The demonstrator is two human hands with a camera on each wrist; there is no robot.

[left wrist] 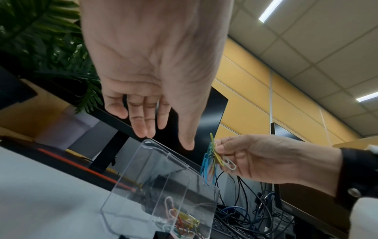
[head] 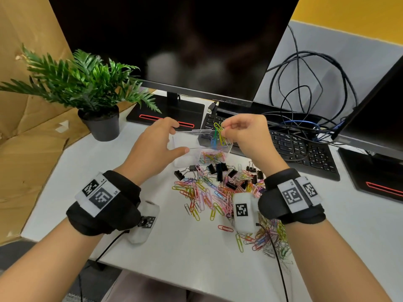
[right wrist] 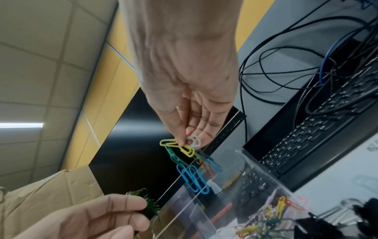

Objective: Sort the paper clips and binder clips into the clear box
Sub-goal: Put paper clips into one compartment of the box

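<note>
My left hand [head: 177,139] holds the clear box [head: 209,147] from the left, fingers on its far rim and thumb on the near rim. In the left wrist view my fingertips [left wrist: 143,132] touch a top corner of the box [left wrist: 163,177]. My right hand [head: 224,127] pinches a bunch of coloured paper clips [head: 218,136] that hangs over the box's right compartment, where other paper clips [head: 211,156] lie. The bunch [right wrist: 192,174] dangles from my right hand [right wrist: 187,140] just above the rim. Loose paper clips [head: 207,192] and black binder clips [head: 220,170] lie on the table in front of the box.
A potted plant [head: 96,88] stands left of the box, a monitor [head: 174,51] behind it. A black keyboard [head: 301,149] and tangled cables [head: 305,83] lie to the right. More paper clips [head: 268,238] sit under my right wrist. Cardboard [head: 26,127] borders the table's left edge.
</note>
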